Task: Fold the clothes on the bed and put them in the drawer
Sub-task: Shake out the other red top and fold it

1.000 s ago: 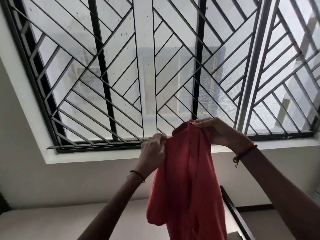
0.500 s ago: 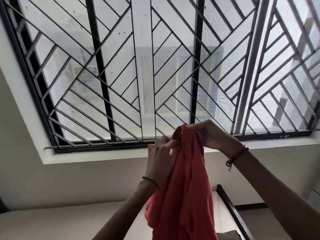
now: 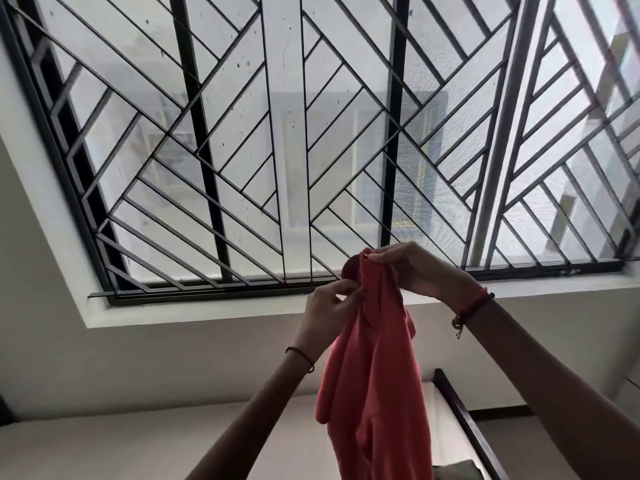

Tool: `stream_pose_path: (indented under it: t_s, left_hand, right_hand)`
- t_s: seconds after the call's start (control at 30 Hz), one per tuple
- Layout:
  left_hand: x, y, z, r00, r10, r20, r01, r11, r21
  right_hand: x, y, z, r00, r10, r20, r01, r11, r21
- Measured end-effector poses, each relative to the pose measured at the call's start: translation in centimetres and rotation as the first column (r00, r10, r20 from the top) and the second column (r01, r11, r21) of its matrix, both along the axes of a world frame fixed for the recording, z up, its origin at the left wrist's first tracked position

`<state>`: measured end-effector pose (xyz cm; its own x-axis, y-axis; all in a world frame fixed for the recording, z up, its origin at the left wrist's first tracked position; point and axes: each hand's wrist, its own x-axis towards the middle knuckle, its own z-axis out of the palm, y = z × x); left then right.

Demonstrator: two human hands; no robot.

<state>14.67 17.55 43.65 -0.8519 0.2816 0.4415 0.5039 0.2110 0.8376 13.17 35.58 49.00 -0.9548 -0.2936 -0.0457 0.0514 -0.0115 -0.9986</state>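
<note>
Coral-red garment (image 3: pixel 374 375) is hanging mid-air at centre, in front of the far barred window (image 3: pixel 242 133). It is being held high, probably so its length is dropping straight for folding. Right hand (image 3: pixel 412 271) is gripping the bunched top edge with curled fingers. Left hand (image 3: pixel 329 306), just to its left, is pinching the same edge, likely searching for a seam. No drawer is showing.

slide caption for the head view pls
Left hand and right hand hold a coral garment up before a barred window.
</note>
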Motion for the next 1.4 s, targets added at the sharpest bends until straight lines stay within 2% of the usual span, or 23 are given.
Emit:
stream_pose_path:
  t_s: [0.13,0.2,0.23,0.3,0.37,0.43,0.53,0.87,0.93,1.0,1.03,1.1,1.17,1.27,1.33,1.4]
  left_hand:
    - [0.2,-0.1,0.4,0.996,-0.043,0.072,0.036,0.995,0.095]
    - [0.2,0.2,0.6,0.987,-0.076,0.144,0.053,0.985,0.161]
    - [0.1,0.3,0.6,0.980,-0.077,0.183,0.041,0.981,0.192]
    - [0.0,0.5,0.2,0.964,-0.087,0.253,0.019,0.966,0.259]
    - [0.1,0.6,-0.5,0.948,-0.108,0.301,0.006,0.947,0.322]
    - [0.4,0.7,-1.1,0.941,-0.096,0.325,-0.025,0.937,0.348]
    - [0.5,0.6,-1.5,0.935,-0.074,0.347,-0.061,0.930,0.361]
    - [1.7,0.1,-1.8,0.938,-0.106,0.329,-0.057,0.892,0.449]
    - [1.9,-0.2,-1.9,0.946,-0.097,0.310,-0.048,0.902,0.429]
    - [1.9,-0.6,-2.2,0.953,-0.070,0.294,-0.057,0.914,0.403]
    - [1.9,-0.7,-2.3,0.955,-0.054,0.291,-0.069,0.916,0.394]
    - [1.8,-1.2,-2.5,0.955,-0.036,0.295,-0.087,0.915,0.394]
    - [1.7,-1.4,-2.4,0.951,-0.045,0.305,-0.085,0.912,0.401]
    - [1.5,-1.3,-2.2,0.943,-0.050,0.329,-0.084,0.921,0.380]
    - [1.7,-1.1,-2.4,0.927,-0.083,0.365,-0.068,0.922,0.382]
    - [1.9,-1.1,-2.5,0.920,-0.119,0.374,-0.033,0.926,0.376]
  right_hand:
    - [0.2,0.4,0.2,0.997,-0.067,-0.047,0.070,0.994,0.083]
    - [0.2,-0.6,-0.6,0.972,-0.178,-0.153,0.210,0.952,0.224]
    - [0.1,-1.2,-1.2,0.938,-0.249,-0.243,0.317,0.899,0.302]
    - [0.2,-2.3,-3.2,0.790,-0.394,-0.471,0.579,0.733,0.358]
    - [1.6,-3.3,-4.6,0.580,-0.504,-0.639,0.788,0.546,0.285]
    - [3.7,-4.4,-5.5,0.472,-0.529,-0.705,0.837,0.519,0.172]
    - [5.8,-5.9,-6.3,0.442,-0.497,-0.747,0.825,0.552,0.122]
    - [5.6,-6.5,-7.0,0.437,-0.422,-0.795,0.837,0.514,0.187]
    - [5.6,-6.6,-6.9,0.447,-0.454,-0.771,0.837,0.516,0.182]
    - [5.5,-6.1,-6.4,0.553,-0.538,-0.636,0.792,0.577,0.200]
    - [5.3,-5.6,-6.1,0.647,-0.569,-0.507,0.724,0.668,0.174]
    - [5.2,-4.6,-5.8,0.848,-0.506,-0.158,0.504,0.862,-0.056]
    - [5.0,-3.9,-6.0,0.929,-0.358,0.096,0.371,0.883,-0.287]
    - [5.1,-3.8,-6.1,0.942,-0.276,0.192,0.325,0.894,-0.309]
    - [5.3,-4.0,-6.1,0.947,-0.267,0.180,0.310,0.907,-0.286]
    - [5.4,-4.2,-6.2,0.950,-0.296,0.104,0.313,0.918,-0.246]
